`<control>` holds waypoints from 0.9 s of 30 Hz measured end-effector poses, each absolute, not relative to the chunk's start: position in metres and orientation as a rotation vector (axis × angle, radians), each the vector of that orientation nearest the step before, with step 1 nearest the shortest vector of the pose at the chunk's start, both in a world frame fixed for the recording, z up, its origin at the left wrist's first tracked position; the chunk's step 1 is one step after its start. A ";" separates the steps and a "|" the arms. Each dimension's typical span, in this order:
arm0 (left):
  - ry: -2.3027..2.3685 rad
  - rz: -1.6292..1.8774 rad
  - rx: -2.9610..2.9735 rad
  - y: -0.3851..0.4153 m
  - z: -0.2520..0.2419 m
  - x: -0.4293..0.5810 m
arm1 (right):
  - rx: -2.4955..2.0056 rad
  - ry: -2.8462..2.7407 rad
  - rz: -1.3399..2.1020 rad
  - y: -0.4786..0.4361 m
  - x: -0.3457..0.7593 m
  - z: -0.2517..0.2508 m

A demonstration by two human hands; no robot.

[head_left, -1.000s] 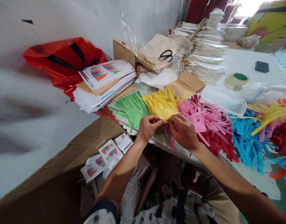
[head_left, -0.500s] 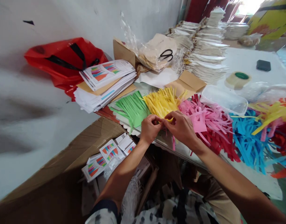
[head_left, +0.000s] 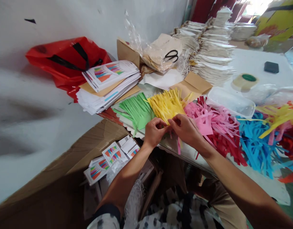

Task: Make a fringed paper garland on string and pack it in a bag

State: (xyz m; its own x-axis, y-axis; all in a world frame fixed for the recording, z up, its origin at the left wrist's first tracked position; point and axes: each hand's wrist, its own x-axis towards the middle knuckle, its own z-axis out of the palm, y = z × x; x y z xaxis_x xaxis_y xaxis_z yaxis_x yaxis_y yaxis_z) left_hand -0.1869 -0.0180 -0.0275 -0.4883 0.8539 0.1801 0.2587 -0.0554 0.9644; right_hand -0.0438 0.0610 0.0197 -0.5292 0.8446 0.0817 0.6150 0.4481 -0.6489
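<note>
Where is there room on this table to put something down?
The barest patch is the white tabletop between the tape roll, the black block and the white stacks. The near edge is crowded: green fringe, yellow fringe, pink fringe and blue fringe lie packed side by side, and the left hand and right hand pinch the yellow one.

Bare left hand, right hand, fingertips pinched and touching

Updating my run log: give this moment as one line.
left hand: pinches yellow fringe | right hand: pinches same fringe | nearby: green fringe, pink fringe
</note>
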 end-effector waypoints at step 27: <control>2.145 1.703 1.570 -0.026 -0.026 -0.184 | -1.215 -2.177 0.921 0.051 -0.020 0.024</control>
State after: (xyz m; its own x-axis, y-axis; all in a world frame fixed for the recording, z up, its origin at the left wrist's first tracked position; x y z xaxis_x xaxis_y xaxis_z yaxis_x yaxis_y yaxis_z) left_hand -0.1842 -0.0261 -0.0258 -0.5050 0.6678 0.5469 0.6841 -0.0767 0.7253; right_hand -0.0199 0.0515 0.0244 -0.4911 0.8672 0.0823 0.5450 0.3796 -0.7475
